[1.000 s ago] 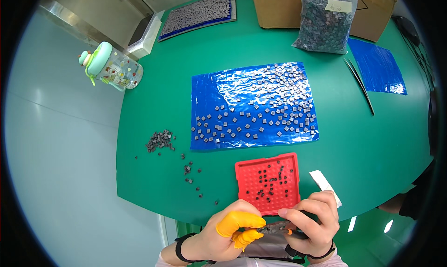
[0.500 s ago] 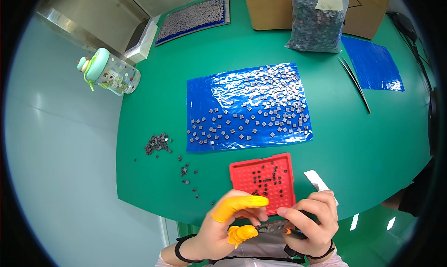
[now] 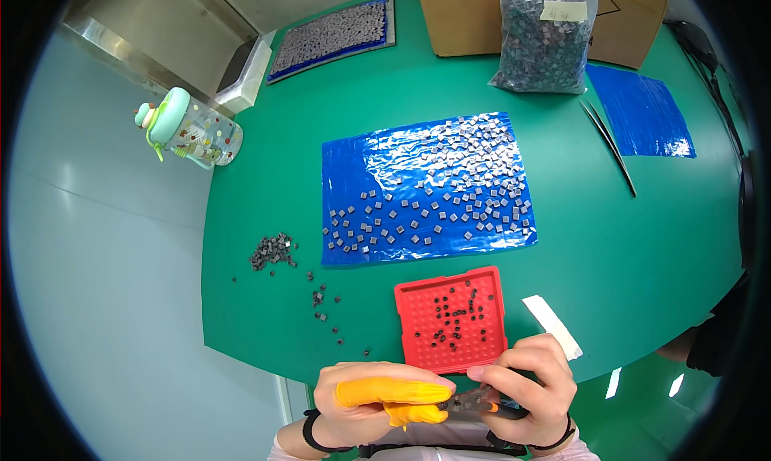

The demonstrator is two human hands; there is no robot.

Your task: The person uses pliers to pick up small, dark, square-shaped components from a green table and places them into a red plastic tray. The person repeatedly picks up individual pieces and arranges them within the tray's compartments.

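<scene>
Head cam had the pliers [image 3: 472, 399] at about 6 o'clock from the tray [image 3: 414, 308], right hand [image 3: 536, 387] curled round the dark handles and left hand [image 3: 353, 398] with its yellow-covered fingers close together at the nose, though I couldn't tell if they pinched anything. Looked stiff, fairly light and tough to me, so the handles seemed the place to grip, bare metal probably being slicker.

Red tray [image 3: 424, 310] ahead — gap leftward
</scene>
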